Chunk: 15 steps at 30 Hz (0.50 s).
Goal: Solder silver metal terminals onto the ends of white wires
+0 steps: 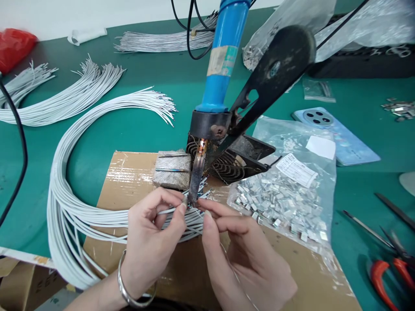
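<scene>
My left hand (154, 235) pinches a white cable (167, 211) close to its end, just left of the hot tip. A blue-handled soldering iron (223, 56) points downward, clamped in a black stand arm (272, 65), its tip between my hands. My right hand (244, 250) is closed on a thin solder wire (239, 280), which trails down across the palm. Thumb and forefinger bring the wire's end close to the tip; the exact joint is too small to make out. Beneath both hands runs a bundle of white cables (58, 185).
A small fan (227, 166) and a block-like pad (171, 170) stand behind the tip on cardboard (123, 172). To the right lie a bag of small metal parts (285, 203), a phone (350, 142), a screwdriver (366, 226) and red-handled scissors (379, 272). More cable bundles (74, 95) lie at the left.
</scene>
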Motion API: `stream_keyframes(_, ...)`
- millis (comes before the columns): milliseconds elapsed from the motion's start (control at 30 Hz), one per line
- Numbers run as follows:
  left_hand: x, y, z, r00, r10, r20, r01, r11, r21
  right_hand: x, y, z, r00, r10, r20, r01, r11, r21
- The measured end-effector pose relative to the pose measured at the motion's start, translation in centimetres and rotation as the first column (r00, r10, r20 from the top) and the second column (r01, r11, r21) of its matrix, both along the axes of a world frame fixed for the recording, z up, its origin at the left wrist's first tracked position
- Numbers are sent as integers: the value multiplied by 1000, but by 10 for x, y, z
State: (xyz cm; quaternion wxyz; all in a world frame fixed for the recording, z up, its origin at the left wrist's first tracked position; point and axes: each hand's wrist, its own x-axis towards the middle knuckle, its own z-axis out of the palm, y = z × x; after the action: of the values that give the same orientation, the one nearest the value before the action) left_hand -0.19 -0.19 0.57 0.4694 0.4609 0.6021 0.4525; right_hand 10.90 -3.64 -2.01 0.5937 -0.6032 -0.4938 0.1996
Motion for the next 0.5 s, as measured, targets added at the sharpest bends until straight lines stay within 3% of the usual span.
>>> stream_keyframes(500, -2, 0, -2, 999, -36, -20, 36, 999, -23, 0, 0, -1, 998, -4, 55, 6, 1000, -30)
